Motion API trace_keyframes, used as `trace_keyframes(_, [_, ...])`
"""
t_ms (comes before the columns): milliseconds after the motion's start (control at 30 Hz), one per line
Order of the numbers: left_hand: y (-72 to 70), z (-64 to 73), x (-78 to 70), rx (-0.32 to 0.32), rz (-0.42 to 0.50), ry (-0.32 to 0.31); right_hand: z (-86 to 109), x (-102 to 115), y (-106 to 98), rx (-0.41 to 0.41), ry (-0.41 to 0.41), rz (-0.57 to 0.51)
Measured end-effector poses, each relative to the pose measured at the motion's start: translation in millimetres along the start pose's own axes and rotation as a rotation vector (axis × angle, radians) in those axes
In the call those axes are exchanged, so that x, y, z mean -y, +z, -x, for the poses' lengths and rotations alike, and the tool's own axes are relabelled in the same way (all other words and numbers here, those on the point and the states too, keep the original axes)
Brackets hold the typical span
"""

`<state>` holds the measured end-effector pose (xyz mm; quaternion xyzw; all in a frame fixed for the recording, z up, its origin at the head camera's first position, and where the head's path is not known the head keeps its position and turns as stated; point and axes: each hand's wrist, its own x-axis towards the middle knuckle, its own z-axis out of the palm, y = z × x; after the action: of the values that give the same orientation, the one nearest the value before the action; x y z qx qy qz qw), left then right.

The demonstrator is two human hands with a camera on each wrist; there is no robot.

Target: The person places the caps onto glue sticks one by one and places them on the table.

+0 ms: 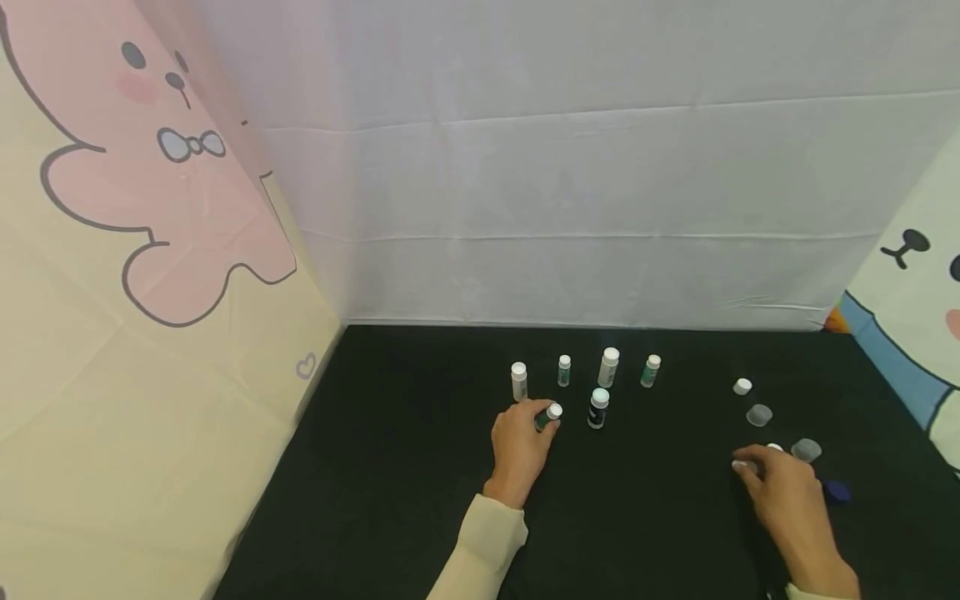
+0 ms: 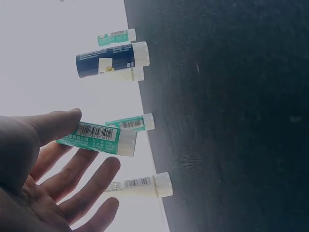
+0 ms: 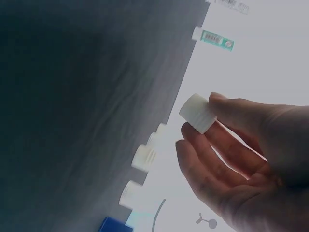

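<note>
My left hand (image 1: 519,440) pinches a small green-labelled bottle (image 2: 99,137) with a white cap between thumb and fingers; the barcode side shows in the left wrist view. Close by stand a white bottle (image 1: 519,382) and a dark blue bottle (image 1: 597,410) with a white lid. Behind them are a green-labelled bottle (image 1: 564,372), a taller white bottle (image 1: 608,368) and another green-labelled bottle (image 1: 650,372). Over at the right, my right hand (image 1: 787,496) holds a small white ribbed cap (image 3: 198,113) between thumb and fingers, above the table.
Around the right hand lie a white cap (image 1: 742,386), two translucent cups (image 1: 759,415) and a dark blue lid (image 1: 837,492). Another white cap (image 1: 775,447) is partly hidden behind that hand. A black table (image 1: 420,467) meets a pale cloth wall (image 1: 600,183) behind.
</note>
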<state>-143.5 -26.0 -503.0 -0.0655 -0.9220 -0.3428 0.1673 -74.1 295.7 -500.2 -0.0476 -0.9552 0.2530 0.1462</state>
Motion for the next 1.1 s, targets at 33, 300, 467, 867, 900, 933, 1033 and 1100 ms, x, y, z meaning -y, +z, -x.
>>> trace_keyframes(33, [-0.2, 0.4, -0.3, -0.002, -0.002, 0.006, -0.5, 3, 1, 0.003, -0.007, 0.001])
trace_keyframes(300, [-1.1, 3.1, -3.1, 0.013, -0.011, 0.020, -6.9, 30, 8, 0.020, -0.083, -0.025])
trace_keyframes(467, [-1.7, 5.8, -5.4, 0.013, -0.041, 0.040, -9.3, 48, 13, 0.032, -0.121, -0.044])
trace_keyframes(867, [-3.1, 11.5, -10.6, 0.005, -0.071, 0.087, -12.3, 86, 15, 0.064, -0.123, -0.091])
trace_keyframes(900, [-3.0, 11.9, -11.0, 0.004, -0.075, 0.090, -12.8, 88, 15, 0.067, -0.127, -0.094])
trace_keyframes(933, [-3.0, 12.3, -11.4, 0.003, -0.079, 0.094, -13.2, 90, 15, 0.075, -0.128, -0.097])
trace_keyframes(1033, [-3.2, 13.7, -12.8, 0.005, -0.085, 0.100, -13.9, 96, 16, 0.089, -0.141, -0.105])
trace_keyframes(1100, [-2.9, 15.2, -13.7, 0.004, -0.091, 0.107, -13.9, 100, 16, 0.097, -0.152, -0.109])
